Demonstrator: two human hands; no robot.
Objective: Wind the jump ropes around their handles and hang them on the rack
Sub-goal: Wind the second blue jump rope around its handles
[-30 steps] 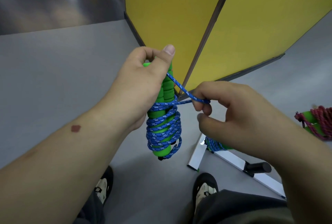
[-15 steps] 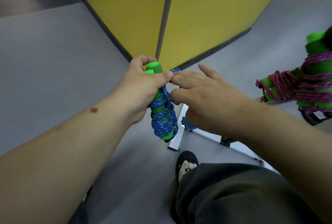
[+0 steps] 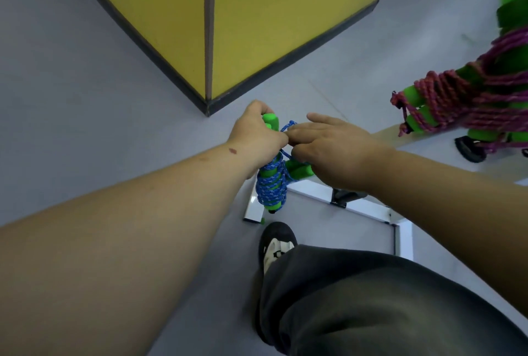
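A blue jump rope [image 3: 271,184] is coiled around its green foam handles, held upright in mid-air. My left hand [image 3: 257,135] grips the handles near their top. My right hand [image 3: 328,147] is against it from the right, thumb and forefinger pinching the loose blue loop [image 3: 288,127] near the handle tops, other fingers spread. Another green handle piece [image 3: 300,168] shows just below my right hand. At the right edge hang wound pink jump ropes [image 3: 468,104] with green handles on the rack. The rack's white base frame [image 3: 360,207] lies on the floor beneath my hands.
A yellow partition [image 3: 257,18] with a dark base strip stands ahead, its corner close to my hands. Grey floor surrounds it. My shoe [image 3: 275,244] and dark trouser leg [image 3: 371,298] are below, next to the rack's frame. A black wheel [image 3: 470,149] sits under the pink ropes.
The view tilted down and toward the rack. My right hand went from pulling the rope strand sideways to pinching its end at the handle tops. The pink ropes came into view closer.
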